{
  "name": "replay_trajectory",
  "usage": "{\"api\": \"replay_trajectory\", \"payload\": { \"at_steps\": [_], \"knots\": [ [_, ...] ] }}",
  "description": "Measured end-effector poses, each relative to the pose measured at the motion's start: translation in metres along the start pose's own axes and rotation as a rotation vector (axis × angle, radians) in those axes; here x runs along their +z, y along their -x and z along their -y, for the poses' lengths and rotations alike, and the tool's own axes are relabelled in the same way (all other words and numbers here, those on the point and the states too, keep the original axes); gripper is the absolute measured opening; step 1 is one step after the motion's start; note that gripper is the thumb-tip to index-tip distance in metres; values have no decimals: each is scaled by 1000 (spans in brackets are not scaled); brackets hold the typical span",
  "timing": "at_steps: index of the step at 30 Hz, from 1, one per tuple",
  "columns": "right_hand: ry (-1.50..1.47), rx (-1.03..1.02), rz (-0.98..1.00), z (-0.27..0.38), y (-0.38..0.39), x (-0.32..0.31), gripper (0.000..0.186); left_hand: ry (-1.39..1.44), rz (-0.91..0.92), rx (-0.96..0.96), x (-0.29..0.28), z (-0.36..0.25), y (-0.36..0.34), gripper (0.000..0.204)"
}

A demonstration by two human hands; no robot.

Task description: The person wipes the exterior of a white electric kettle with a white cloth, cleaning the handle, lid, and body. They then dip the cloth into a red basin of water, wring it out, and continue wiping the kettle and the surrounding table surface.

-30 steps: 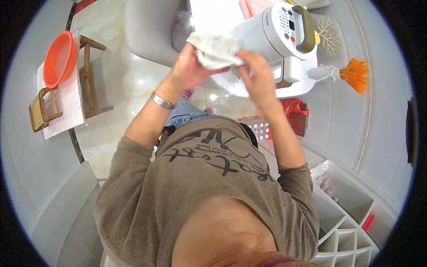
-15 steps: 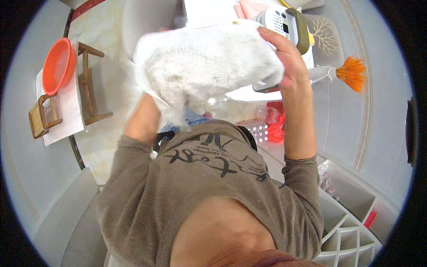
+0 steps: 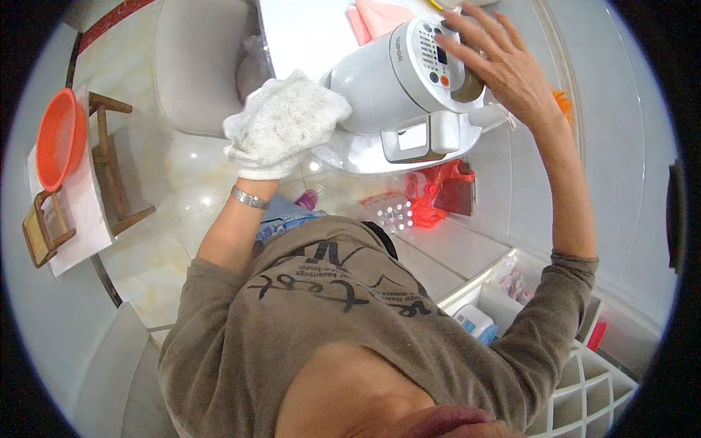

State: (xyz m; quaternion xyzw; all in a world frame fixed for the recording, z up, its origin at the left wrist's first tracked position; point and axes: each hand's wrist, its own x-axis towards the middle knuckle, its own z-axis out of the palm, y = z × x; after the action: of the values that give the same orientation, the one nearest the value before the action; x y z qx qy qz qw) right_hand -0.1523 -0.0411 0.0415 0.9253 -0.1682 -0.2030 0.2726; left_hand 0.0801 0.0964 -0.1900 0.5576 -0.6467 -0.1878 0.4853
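Note:
A worn white terry cloth (image 3: 288,120) with grey smudges covers my left hand (image 3: 266,171) down to the wrist, where a metal watch band shows; the fingers under it are hidden. The cloth's right edge meets the side of a light grey soymilk maker (image 3: 365,84) with a buttoned control panel and a side handle (image 3: 431,139). Above the far right rim of its lid is my right hand (image 3: 500,62), its fingers stretched and spread, holding nothing. Whether the fingertips touch the lid I cannot tell.
The machine is on a white table (image 3: 292,44) with a pink cloth (image 3: 380,20). A grey chair (image 3: 193,69) stands to its left. Further left, an orange basin (image 3: 60,139) rests near wooden stools. Red plastic bags (image 3: 431,193) lie below the table; a divided white rack (image 3: 577,387) is lower right.
My right hand has let go of the white cloth and moved up and right to the soymilk maker. The cloth, on my left hand, has come down and bunched smaller, uncovering the machine.

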Motion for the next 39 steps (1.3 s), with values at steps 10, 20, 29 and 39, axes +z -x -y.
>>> {"api": "replay_trajectory", "payload": {
  "at_steps": [10,20,29,39],
  "knots": [
    [-1632,859,-7,68,98,87,52,-494,33,257,31,47,11,13],
    [-2512,754,-550,168,28,94,57,-928,565,252,54,43,-17,15],
    [-2618,1074,-991,181,-41,54,49,-659,376,-185,49,35,-35,16],
    [-2706,1279,-1116,172,-84,46,47,1325,524,-322,124,62,-71,33]
  ]
}}
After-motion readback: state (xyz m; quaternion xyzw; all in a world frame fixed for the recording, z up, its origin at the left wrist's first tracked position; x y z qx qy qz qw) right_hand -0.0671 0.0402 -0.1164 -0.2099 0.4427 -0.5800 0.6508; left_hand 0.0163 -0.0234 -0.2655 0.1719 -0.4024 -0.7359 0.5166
